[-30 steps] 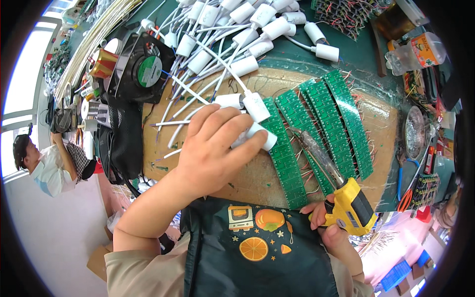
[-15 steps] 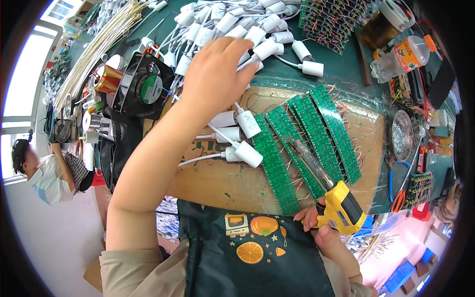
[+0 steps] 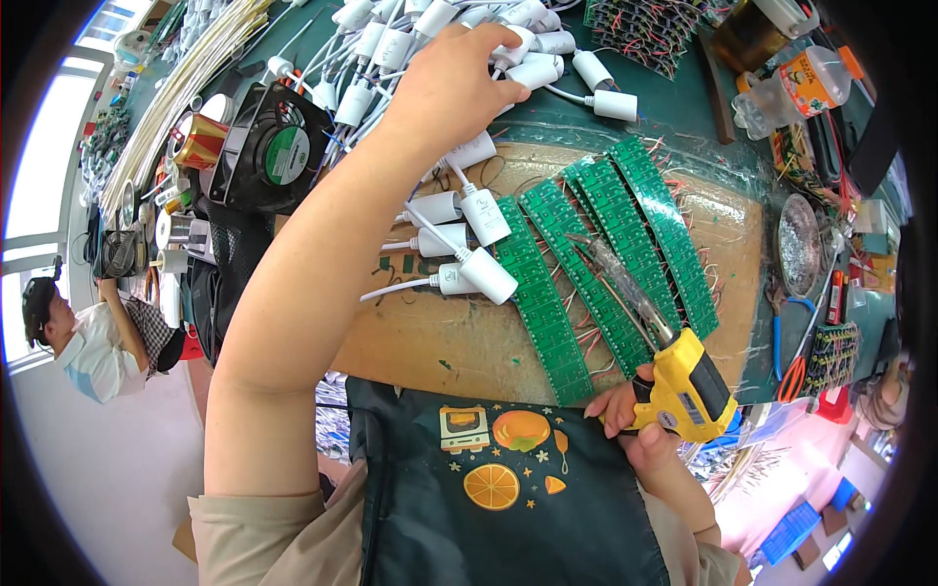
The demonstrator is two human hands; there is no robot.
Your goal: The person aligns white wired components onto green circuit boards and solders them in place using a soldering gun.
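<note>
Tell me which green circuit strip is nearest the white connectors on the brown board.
The leftmost green strip, right beside those white connectors; the other green strips all lie farther right.

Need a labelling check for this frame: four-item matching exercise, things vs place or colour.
1. Left hand
2. Soldering gun
3. Circuit boards
4. Fan

A. Green, in long strips side by side
B. Black, square-framed
C. At the pile of white cylinders
D. In the right hand

Pairs: 1-C, 2-D, 3-A, 4-B
</note>
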